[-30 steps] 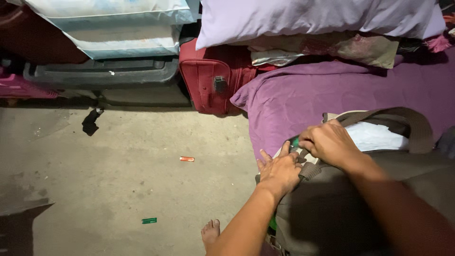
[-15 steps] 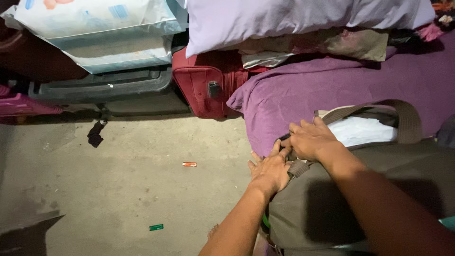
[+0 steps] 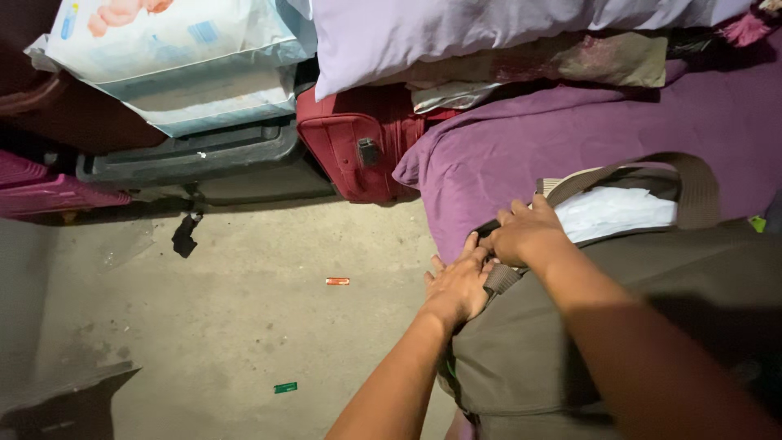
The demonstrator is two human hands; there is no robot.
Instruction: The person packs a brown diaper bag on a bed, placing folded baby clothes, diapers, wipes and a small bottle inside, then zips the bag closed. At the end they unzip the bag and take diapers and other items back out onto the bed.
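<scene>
Hands meet at the near-left end of an olive duffel bag (image 3: pixel 554 350): left hand (image 3: pixel 458 285) lies flat with fingers spread on it. Right hand (image 3: pixel 525 232) curls over the opening's edge; what it grips is hidden, and white cloth (image 3: pixel 615 213) shows inside

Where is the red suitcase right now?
In the head view, the red suitcase stands upper centre on the floor, between the dark case and the purple-covered bed, under the pale pillow.

The left hand (image 3: pixel 458 287) is laid flat, fingers spread; the right hand (image 3: pixel 524 232) is curled just beyond it, fingertips touching.
</scene>
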